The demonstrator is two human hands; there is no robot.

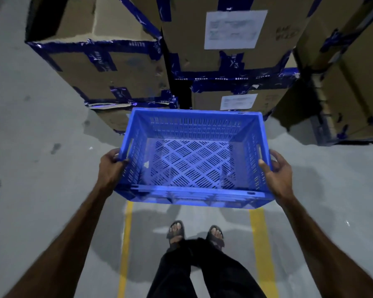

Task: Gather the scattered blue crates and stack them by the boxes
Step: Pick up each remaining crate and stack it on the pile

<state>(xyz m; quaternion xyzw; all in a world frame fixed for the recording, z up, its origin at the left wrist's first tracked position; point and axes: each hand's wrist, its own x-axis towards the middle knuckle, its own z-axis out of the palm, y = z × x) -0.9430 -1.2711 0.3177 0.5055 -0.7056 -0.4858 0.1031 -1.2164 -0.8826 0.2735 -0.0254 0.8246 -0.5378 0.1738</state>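
Observation:
An empty blue slotted crate (192,164) hangs level in front of me, above the grey floor. My left hand (111,166) grips its left side wall by the handle slot, thumb over the rim. On the opposite wall my right hand (277,171) holds the rim the same way. Stacked cardboard boxes (228,46) sealed with blue tape rise directly behind the crate's far edge. No other blue crate is in view.
More taped boxes stand at the left (108,67) and right (349,82). Two yellow floor lines (261,244) run under the crate toward me. My sandalled feet (194,233) and dark trousers stand between them. Grey concrete floor (35,147) stretches to the left.

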